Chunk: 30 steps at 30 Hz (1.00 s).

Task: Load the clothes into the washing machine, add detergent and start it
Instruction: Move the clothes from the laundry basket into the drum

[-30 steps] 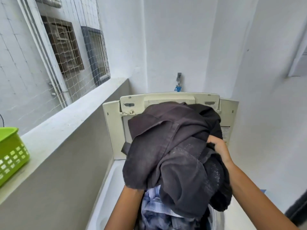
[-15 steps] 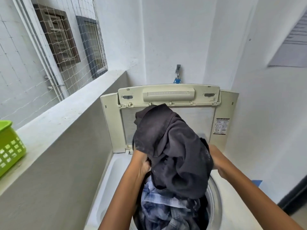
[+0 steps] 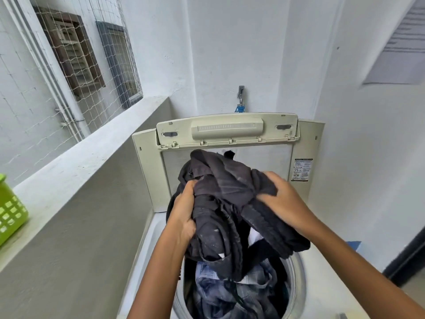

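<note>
- Single head-worn wide-angle view, aimed forward and down.
- Positioned close above top-loading washing machine [image 3: 230,132], facing its raised lid and rear wall.
- Forearms entering from bottom edge.
- Ledge [image 3: 69,166] along left side; straight lines bowed near frame edges.

Label [image 3: 303,169]: one printed sticker on the right inner side of the raised washing machine lid [image 3: 227,131], white with a dark header bar, small pictograms and lines of fine print. Its print is too small to read. No other text, brand or number legible.
</note>
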Tool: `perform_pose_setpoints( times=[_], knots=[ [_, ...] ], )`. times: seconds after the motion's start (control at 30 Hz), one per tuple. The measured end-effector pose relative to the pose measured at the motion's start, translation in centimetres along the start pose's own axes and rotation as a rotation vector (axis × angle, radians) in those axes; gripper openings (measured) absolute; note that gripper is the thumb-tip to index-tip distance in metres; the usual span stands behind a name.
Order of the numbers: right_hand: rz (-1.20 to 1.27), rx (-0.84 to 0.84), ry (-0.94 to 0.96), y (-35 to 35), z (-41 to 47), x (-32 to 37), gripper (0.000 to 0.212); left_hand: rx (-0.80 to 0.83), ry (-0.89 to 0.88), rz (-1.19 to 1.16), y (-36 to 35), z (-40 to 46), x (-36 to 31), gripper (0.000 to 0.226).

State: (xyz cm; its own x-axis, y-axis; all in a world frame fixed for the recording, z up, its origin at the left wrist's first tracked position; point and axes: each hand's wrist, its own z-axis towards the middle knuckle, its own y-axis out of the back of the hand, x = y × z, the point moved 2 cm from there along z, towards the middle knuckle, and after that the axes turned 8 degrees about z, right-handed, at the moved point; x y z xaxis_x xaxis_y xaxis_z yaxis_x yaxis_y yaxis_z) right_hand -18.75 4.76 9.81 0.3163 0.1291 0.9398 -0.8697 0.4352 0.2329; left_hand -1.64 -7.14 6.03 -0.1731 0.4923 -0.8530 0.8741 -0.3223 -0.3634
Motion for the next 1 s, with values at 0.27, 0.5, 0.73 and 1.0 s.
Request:
perform_pose_setpoints(
  times=[0.27, 0.5, 0.73, 1.0],
  knots=[
    [0.517, -0.267, -0.29, 2.8, 1.4, 1.0, 0.014, -0.018, 0.062, -0.022, 1.9, 0.5, 0.6, 0.059],
    [0.416, -0.247, -0.189, 2.6, 1.9, 1.8, 0.055, 0.107, 0.152, -0.137, 0.6, 0.2, 0.4, 0.055],
    [-0.005, 0.199, -0.093, 0.4, -0.8, -1.1, 0.061, 0.016, 0.012, -0.32, 0.0, -2.1, -0.6, 0.028],
    [-0.426, -0.014, 0.124, -0.7, -0.1, -4.2, 0.03, 0.156, 0.103, -0.369, -0.2, -3.0, -0.5, 0.045]
  ],
)
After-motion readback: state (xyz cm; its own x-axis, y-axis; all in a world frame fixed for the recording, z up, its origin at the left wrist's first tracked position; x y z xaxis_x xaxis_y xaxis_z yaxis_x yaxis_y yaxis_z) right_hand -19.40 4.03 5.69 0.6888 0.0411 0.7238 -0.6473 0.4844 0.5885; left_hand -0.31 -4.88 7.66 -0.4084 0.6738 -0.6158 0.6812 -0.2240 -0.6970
